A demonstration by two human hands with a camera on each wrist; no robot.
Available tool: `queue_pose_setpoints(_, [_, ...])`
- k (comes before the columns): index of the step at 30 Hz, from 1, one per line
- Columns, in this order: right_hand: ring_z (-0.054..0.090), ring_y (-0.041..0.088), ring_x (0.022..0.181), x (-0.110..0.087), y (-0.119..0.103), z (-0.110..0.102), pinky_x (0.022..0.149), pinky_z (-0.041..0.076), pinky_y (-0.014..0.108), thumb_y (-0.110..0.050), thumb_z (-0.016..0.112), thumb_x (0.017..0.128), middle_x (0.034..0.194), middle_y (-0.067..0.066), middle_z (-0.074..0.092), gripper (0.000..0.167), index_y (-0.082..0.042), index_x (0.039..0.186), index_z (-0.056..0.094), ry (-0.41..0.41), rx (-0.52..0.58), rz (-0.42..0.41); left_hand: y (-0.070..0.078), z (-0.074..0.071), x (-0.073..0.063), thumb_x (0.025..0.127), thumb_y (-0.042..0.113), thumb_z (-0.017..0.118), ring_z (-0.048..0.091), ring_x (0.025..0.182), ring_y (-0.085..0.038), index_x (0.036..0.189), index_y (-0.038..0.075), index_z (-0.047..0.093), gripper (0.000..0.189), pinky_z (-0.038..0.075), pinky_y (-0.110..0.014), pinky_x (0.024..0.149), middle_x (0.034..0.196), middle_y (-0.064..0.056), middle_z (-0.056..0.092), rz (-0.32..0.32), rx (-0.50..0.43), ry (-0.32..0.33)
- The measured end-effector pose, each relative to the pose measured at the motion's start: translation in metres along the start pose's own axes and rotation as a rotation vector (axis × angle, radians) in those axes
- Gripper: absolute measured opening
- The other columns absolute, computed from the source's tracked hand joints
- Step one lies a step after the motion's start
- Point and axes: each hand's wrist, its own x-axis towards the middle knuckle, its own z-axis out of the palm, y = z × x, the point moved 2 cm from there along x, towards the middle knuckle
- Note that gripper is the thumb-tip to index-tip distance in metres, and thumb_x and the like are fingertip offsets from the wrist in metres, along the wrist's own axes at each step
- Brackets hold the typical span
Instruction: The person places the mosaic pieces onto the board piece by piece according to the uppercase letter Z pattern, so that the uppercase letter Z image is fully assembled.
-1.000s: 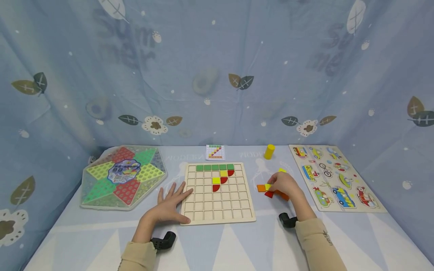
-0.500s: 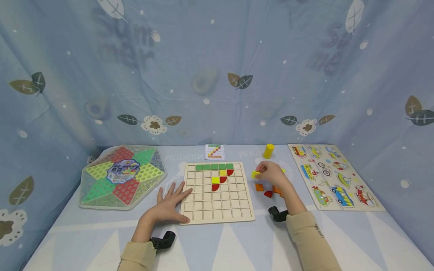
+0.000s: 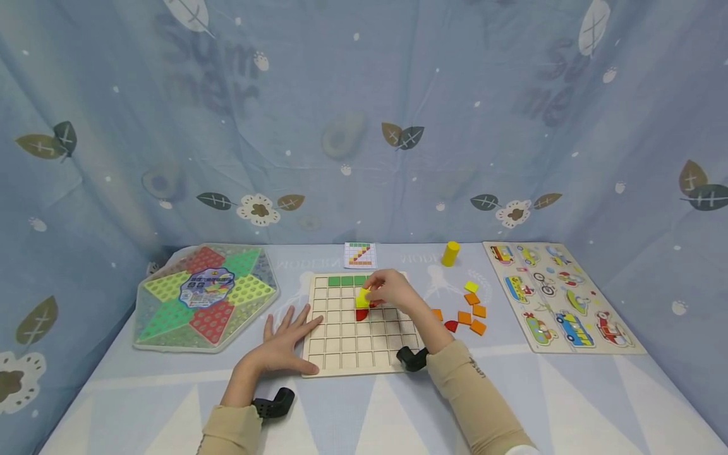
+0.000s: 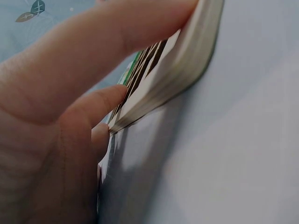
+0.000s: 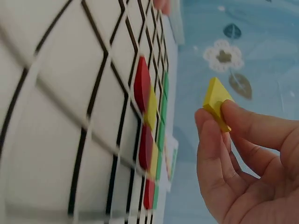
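My right hand (image 3: pixel 392 291) pinches a yellow square tile (image 5: pixel 216 100) between thumb and fingertips, above the wooden grid board (image 3: pixel 364 363). In the right wrist view the tile is tilted and clear of the board. Red quarter-round tiles (image 5: pixel 145 151), yellow squares (image 5: pixel 150 108) and a row of green squares (image 3: pixel 341 281) lie in the board's cells; in the head view my right hand hides some of them. My left hand (image 3: pixel 282 347) lies with spread fingers at the board's left edge, its thumb (image 4: pixel 154 25) and fingertips touching the rim.
Loose orange tiles (image 3: pixel 464 317), a red quarter-round (image 3: pixel 451 326) and a yellow square (image 3: pixel 471 287) lie right of the board. Behind it are a pattern card (image 3: pixel 360 255) and a yellow cylinder (image 3: pixel 450 253). A star-patterned game box (image 3: pixel 207 297) and a vehicle puzzle board (image 3: pixel 560 297) flank it.
My right hand picked up a yellow square from the loose tiles and carried it left over the grid board. My left hand has stayed at the board's left edge.
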Motion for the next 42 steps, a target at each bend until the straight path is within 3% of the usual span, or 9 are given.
queue_pose_setpoints(7, [0.053, 0.014, 0.064, 0.008, -0.006, 0.031, 0.057, 0.046, 0.025, -0.004, 0.069, 0.079, 0.073, 0.002, 0.061, 0.004, -0.006, 0.082, 0.068, -0.099, -0.228, -0.06, 0.003, -0.002, -0.001, 0.064, 0.05, 0.077, -0.008, 0.138, -0.044, 0.145, 0.015, 0.033, 0.098, -0.018, -0.064, 0.099, 0.154, -0.017, 0.006, -0.003, 0.005, -0.005])
queue_pose_setpoints(22, [0.053, 0.012, 0.067, 0.012, -0.004, 0.045, 0.056, 0.044, 0.025, -0.015, 0.077, 0.075, 0.075, -0.005, 0.06, 0.01, -0.017, 0.076, 0.067, -0.036, -0.604, -0.062, 0.006, -0.002, -0.001, 0.064, 0.05, 0.077, -0.007, 0.138, -0.044, 0.145, 0.015, 0.033, 0.098, -0.017, -0.064, 0.1, 0.154, -0.017, 0.007, -0.002, 0.003, -0.002])
queue_pose_setpoints(28, [0.053, 0.012, 0.067, 0.004, -0.002, 0.036, 0.057, 0.044, 0.026, -0.017, 0.074, 0.078, 0.076, -0.004, 0.059, 0.008, -0.017, 0.082, 0.067, -0.027, -0.546, -0.081, 0.004, -0.003, -0.002, 0.064, 0.049, 0.078, -0.008, 0.138, -0.044, 0.145, 0.015, 0.033, 0.099, -0.018, -0.065, 0.099, 0.154, -0.018, 0.007, 0.001, 0.0, -0.004])
queue_pose_setpoints(33, [0.054, 0.014, 0.072, -0.012, 0.005, 0.013, 0.065, 0.045, 0.03, -0.01, 0.071, 0.079, 0.079, -0.002, 0.061, 0.007, -0.012, 0.085, 0.068, 0.029, -0.485, -0.085, 0.005, -0.002, -0.002, 0.063, 0.049, 0.078, -0.008, 0.138, -0.044, 0.145, 0.014, 0.032, 0.1, -0.018, -0.065, 0.099, 0.154, -0.017, 0.006, 0.001, -0.006, -0.005])
queue_pose_setpoints(42, [0.054, 0.016, 0.072, -0.041, 0.035, -0.042, 0.062, 0.046, 0.028, -0.007, 0.07, 0.079, 0.081, 0.002, 0.061, 0.009, -0.009, 0.088, 0.067, 0.159, -0.432, 0.069, 0.002, -0.001, -0.001, 0.063, 0.049, 0.078, -0.008, 0.138, -0.044, 0.145, 0.015, 0.032, 0.1, -0.018, -0.064, 0.099, 0.154, -0.018, 0.006, 0.009, -0.014, -0.002])
